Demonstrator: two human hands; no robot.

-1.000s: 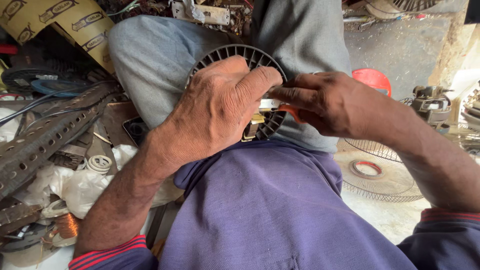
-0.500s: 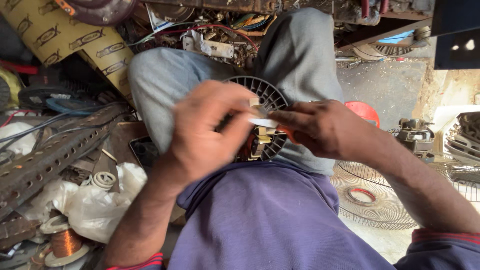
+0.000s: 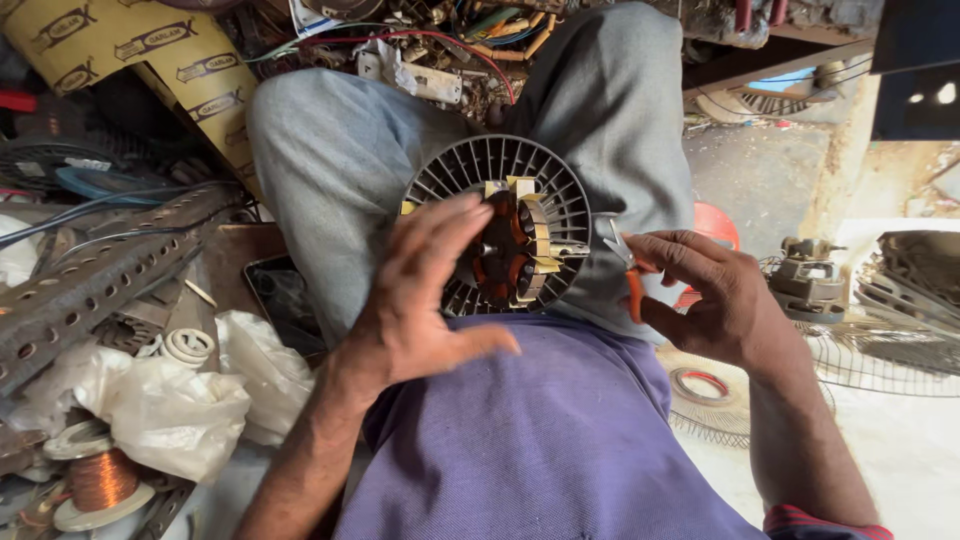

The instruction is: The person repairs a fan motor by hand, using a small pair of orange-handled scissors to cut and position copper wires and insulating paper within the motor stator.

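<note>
A round black slotted fan motor housing (image 3: 560,205) rests in my lap between my grey-trousered knees. In its middle sits a stator (image 3: 510,255) with copper windings and yellow insulating strips. My left hand (image 3: 425,295) hovers over the housing's left side with fingers spread, holding nothing. To the right of the housing, my right hand (image 3: 705,295) grips small orange-handled pliers (image 3: 627,265), whose metal tip points toward the stator.
A perforated steel angle bar (image 3: 90,290) lies at the left. Beside it are a white plastic bag (image 3: 160,400), a copper wire spool (image 3: 100,482) and a dark phone (image 3: 280,295). A wire fan guard (image 3: 880,345), a red lid (image 3: 715,225) and a motor part (image 3: 805,280) lie at the right.
My left hand has lifted off the housing and opened, uncovering the stator. My right hand has drawn back to the right with the pliers.
</note>
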